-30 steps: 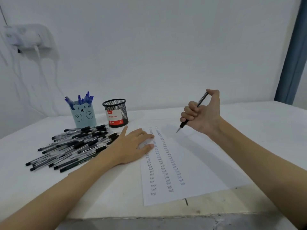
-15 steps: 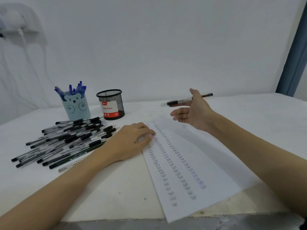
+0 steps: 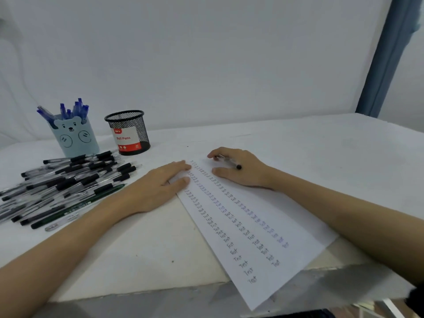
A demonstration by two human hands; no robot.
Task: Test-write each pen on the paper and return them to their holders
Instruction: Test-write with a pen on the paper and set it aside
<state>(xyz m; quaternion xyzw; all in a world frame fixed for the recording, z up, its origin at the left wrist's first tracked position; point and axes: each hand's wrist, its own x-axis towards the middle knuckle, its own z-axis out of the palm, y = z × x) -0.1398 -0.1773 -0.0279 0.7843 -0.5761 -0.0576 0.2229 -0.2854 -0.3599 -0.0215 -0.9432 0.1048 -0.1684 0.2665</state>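
A white paper (image 3: 298, 226) with three columns of small test words lies slanted on the table, its near corner hanging over the front edge. My left hand (image 3: 156, 189) rests flat on its top left corner. My right hand (image 3: 245, 175) rests on the top of the paper, palm down, with a black pen (image 3: 229, 162) caught between its fingers; the pen's black end sticks out over the knuckles. A heap of black pens (image 3: 68, 180) lies left of my left hand. Behind the heap stand a blue bear holder (image 3: 73, 138) with blue pens and a black mesh holder (image 3: 130, 131).
The white table (image 3: 321, 152) meets a plain wall at the back. Its front edge (image 3: 137, 292) runs close under my forearms. A blue curtain (image 3: 385, 65) hangs at the far right. A green pen (image 3: 91, 200) lies on the near side of the heap.
My right hand came down from above the table onto the top of the paper, the pen turning from a writing grip to lying across the fingers. My left hand stayed on the paper.
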